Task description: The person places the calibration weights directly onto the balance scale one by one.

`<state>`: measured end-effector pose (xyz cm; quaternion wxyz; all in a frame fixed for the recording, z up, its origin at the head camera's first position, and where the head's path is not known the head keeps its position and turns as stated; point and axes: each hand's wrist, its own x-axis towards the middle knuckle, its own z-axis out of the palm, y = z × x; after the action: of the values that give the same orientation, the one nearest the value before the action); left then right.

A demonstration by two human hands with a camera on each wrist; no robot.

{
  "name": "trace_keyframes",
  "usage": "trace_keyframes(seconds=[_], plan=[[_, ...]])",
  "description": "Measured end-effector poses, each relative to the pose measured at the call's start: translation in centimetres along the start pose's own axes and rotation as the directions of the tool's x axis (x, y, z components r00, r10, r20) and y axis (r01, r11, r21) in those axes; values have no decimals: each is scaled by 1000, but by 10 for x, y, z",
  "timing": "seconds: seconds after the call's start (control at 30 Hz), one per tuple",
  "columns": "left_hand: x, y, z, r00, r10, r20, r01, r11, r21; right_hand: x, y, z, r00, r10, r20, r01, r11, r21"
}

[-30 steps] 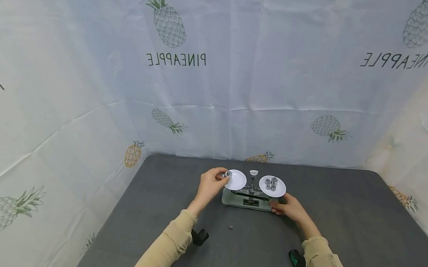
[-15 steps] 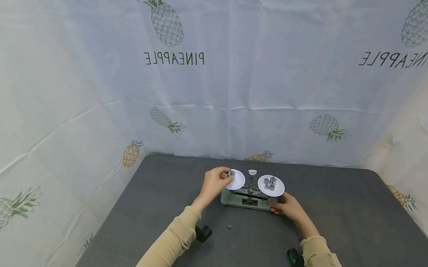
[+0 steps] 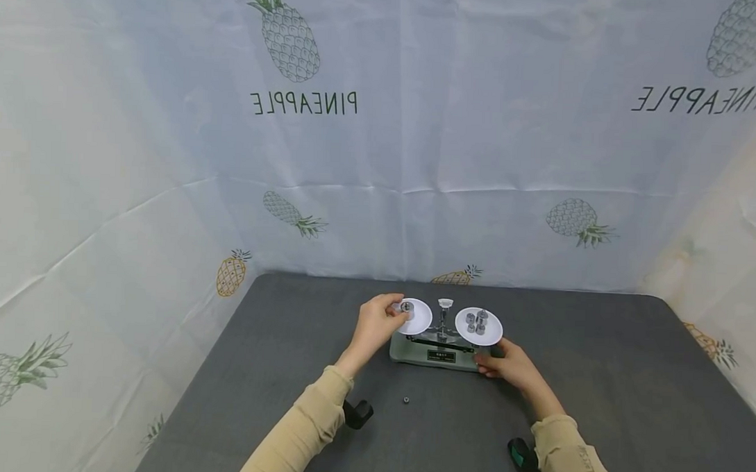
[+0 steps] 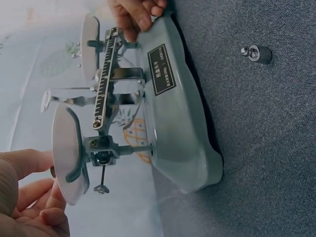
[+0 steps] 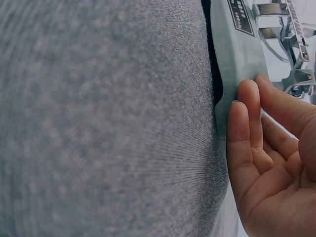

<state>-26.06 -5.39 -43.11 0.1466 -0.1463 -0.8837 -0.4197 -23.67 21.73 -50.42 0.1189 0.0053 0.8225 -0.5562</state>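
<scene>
A pale green balance scale with two white pans stands on the grey table. Over the left pan, my left hand pinches a silver metal weight between thumb and finger. Whether that weight bears on the pan I cannot tell. In the left wrist view the left pan hides most of it. My right hand grips the right end of the scale's base, thumb on top and fingertips along the front. Several metal weights stand on the right pan.
A small metal weight stands apart on the table, in front of the scale; the head view shows this small weight between the forearms. A white pineapple-print cloth hangs behind the dark table.
My left hand has carried the weight slightly inward, from the left pan's edge to farther over the pan. The right hand keeps its place on the base.
</scene>
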Motion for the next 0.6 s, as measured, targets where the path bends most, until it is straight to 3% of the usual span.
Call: trace_keyframes(seconds=[0.37,0.6], plan=[[-11,3,-11,998,53,-30,-53,999,0,1,2,-1,1000,-17,12,17,1000,14],[-24,4,-15,993,106,-49,-109,992,-65,1,2,-1,1000,-16,6,16,1000,8]])
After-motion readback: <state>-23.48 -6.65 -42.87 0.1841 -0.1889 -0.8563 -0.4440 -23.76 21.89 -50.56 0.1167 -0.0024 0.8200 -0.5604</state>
